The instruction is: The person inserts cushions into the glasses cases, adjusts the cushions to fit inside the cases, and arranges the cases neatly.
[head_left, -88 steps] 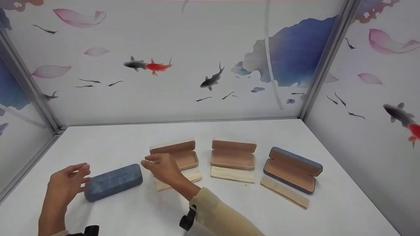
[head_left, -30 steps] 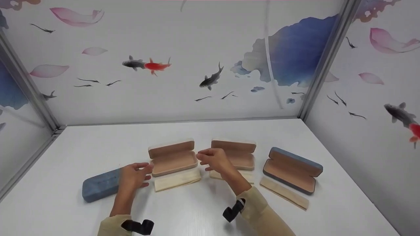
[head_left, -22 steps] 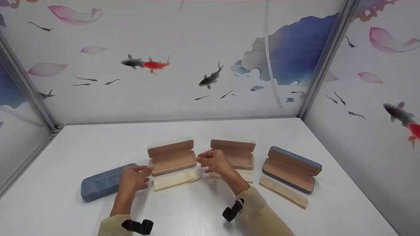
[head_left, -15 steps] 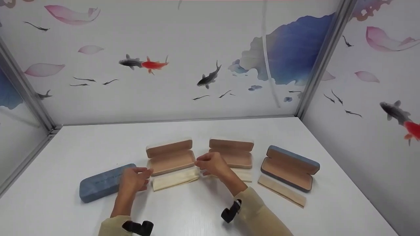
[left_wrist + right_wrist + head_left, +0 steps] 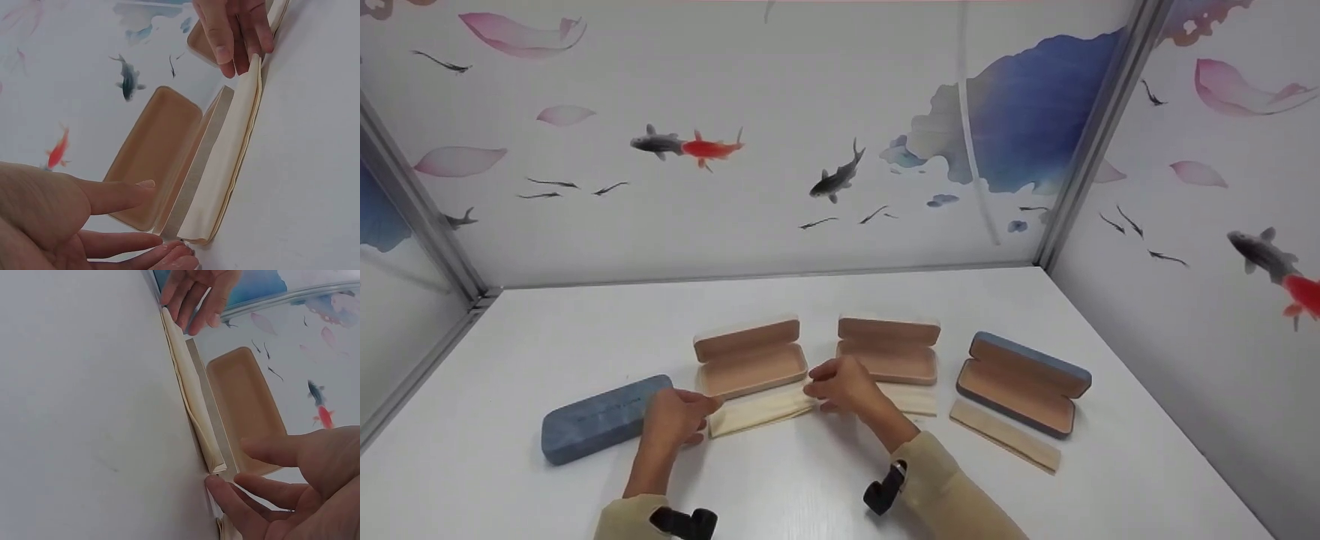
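A folded cream cloth [image 5: 761,412] lies on the white table before an open glasses case [image 5: 754,369] with a tan lining. My left hand [image 5: 673,416] is at the cloth's left end, fingers fairly straight and thumb apart. At its right end is my right hand [image 5: 846,388], thumb likewise spread from the fingers. In the left wrist view the cloth [image 5: 225,157] stretches between both hands, its layered edge facing the table's front. The right wrist view has my right fingertips [image 5: 216,484] right at the cloth's near end. Neither hand pinches it.
A closed blue glasses case [image 5: 592,420] lies left of my left hand. To the right stand another tan-lined open case [image 5: 889,364] with a cream cloth [image 5: 911,400], partly behind my right hand, and a blue open case [image 5: 1020,394] with a tan folded cloth [image 5: 1005,437].
Both hands moved right from the closed blue case to the open case left of centre. In the last half second they came slightly nearer me, down to the cloth's ends.
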`<state>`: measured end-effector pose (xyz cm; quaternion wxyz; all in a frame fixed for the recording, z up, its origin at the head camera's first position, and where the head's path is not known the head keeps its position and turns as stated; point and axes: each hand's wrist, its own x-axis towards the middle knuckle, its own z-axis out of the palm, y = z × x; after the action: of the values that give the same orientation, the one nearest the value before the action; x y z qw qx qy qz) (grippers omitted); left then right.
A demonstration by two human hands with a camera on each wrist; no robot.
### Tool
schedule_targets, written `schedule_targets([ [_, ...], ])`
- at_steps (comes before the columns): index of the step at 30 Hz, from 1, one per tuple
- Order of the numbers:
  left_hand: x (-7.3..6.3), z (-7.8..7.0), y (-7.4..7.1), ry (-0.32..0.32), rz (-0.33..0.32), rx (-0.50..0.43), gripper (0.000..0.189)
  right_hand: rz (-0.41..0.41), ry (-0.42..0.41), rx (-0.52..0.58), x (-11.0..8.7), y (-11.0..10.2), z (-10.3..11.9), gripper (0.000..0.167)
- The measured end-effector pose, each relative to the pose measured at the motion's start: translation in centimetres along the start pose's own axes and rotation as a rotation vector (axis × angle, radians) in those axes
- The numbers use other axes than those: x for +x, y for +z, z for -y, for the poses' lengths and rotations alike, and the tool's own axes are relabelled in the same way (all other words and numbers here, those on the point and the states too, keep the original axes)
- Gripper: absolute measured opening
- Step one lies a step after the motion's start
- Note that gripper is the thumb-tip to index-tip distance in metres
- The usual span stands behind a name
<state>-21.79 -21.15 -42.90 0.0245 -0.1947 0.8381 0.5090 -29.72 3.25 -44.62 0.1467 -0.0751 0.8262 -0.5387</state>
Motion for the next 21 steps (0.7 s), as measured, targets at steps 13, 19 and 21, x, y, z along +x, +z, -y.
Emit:
schedule_targets([
  [13, 0.2, 0.0, 0.4, 0.029, 0.01, 0.078, 0.033, 0.004, -0.026, -0.055, 0.2, 0.8, -0.4, 0.025],
  [19, 0.1, 0.4, 0.4, 0.06, 0.016, 0.063, 0.023, 0.002, -0.038, -0.047, 0.4, 1.0, -0.7, 0.02],
  [21, 0.1, 0.5, 0.5, 0.059, 0.015, 0.075, 0.023, 0.001, -0.037, -0.04, 0.5, 1.1, -0.7, 0.017],
])
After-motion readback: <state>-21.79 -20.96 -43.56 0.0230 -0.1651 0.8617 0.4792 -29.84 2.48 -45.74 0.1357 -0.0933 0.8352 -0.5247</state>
